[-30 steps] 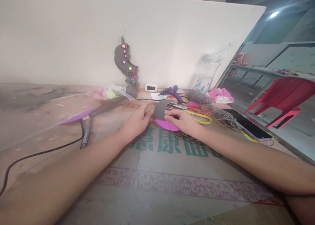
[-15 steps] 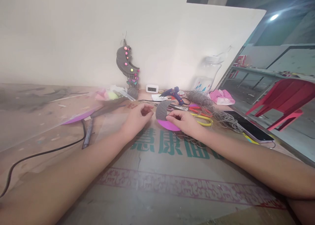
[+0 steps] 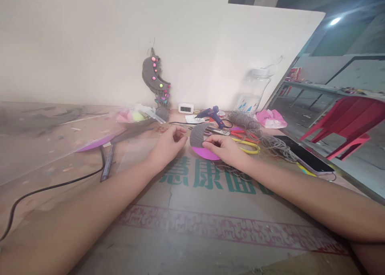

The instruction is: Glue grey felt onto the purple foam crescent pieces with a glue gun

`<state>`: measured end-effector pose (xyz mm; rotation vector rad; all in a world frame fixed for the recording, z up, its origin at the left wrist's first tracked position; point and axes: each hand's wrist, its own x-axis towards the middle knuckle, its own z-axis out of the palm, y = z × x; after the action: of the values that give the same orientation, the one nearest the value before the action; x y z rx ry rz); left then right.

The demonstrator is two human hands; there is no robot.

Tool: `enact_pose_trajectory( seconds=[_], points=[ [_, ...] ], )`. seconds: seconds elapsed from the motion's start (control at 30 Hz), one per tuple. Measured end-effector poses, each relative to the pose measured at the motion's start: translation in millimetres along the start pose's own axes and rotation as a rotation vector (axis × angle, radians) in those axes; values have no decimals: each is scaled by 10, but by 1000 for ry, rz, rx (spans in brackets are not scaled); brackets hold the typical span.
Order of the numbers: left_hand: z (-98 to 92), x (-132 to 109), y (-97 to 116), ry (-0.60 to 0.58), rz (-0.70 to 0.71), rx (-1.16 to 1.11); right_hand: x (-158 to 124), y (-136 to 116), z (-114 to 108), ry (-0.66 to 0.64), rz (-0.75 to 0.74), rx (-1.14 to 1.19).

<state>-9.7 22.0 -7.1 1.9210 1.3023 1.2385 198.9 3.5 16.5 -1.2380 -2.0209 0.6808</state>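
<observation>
My right hand (image 3: 221, 146) pinches a purple crescent-shaped card (image 3: 206, 153) between thumb and fingers. Tight rows of grey yarn (image 3: 197, 135) wrap its upper part, while the lower part shows bare purple. Just left of the crescent, my left hand (image 3: 173, 140) has its thumb and finger curled together in a pinch. Whatever is between those fingertips is too fine to make out. Loose grey yarn (image 3: 233, 170) lies on the table beneath my right wrist.
Behind my hands are a blue glue gun (image 3: 213, 115), a small digital clock (image 3: 186, 108) and yellow-handled scissors (image 3: 249, 147). A yarn skein (image 3: 245, 120), bottle (image 3: 254, 91) and phone (image 3: 306, 154) stand or lie rightward. A decorated grey crescent (image 3: 152, 74) hangs on the wall. A marker (image 3: 107, 164) lies left.
The yarn-wrapped crescent has tilted very slightly to the left in my right hand. Both hands otherwise stay almost where they were.
</observation>
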Motion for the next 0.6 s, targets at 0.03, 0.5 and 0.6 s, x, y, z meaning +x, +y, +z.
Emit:
enact_pose_trajectory(
  seconds=[0.03, 0.5, 0.6],
  points=[
    [0, -2, 2, -4, -2, 4, -1, 1, 0, -1, 1, -1],
    [-23, -35, 82, -78, -40, 141, 4, 7, 0, 0, 0, -6],
    [-23, -35, 81, -74, -32, 157, 2, -3, -3, -1, 1, -3]
  ],
)
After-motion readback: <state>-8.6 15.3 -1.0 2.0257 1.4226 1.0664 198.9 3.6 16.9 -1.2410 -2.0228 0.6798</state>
